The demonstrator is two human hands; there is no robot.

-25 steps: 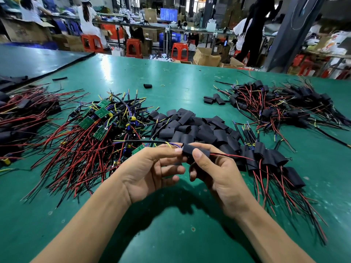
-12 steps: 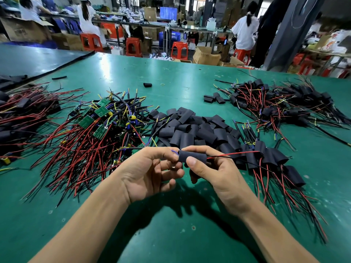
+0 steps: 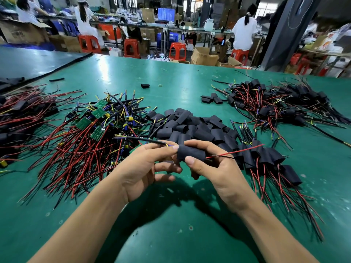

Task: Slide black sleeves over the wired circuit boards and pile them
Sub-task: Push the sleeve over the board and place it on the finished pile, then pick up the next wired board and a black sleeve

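Note:
My right hand [image 3: 214, 168] pinches a black sleeve [image 3: 190, 153] between thumb and forefinger; the board inside is hidden. My left hand [image 3: 144, 166] pinches the black cable [image 3: 144, 139] at the sleeve's left end. Red and black wires [image 3: 233, 152] stick out of the sleeve to the right. Behind my hands lies a heap of loose black sleeves [image 3: 191, 124]. A pile of bare green boards with red wires [image 3: 91, 130] lies to the left. A small pile of sleeved boards [image 3: 266, 158] lies just right of my right hand.
A larger pile of sleeved boards [image 3: 275, 105] lies at the far right, another [image 3: 20, 114] at the far left. A stray sleeve [image 3: 145, 85] and a rubber band [image 3: 160, 85] lie further back on the green table [image 3: 171, 234]. People sit at benches beyond.
The sleeve has slid further along the wires toward my left hand, and it now covers the board. Both hands have stayed in place above the table.

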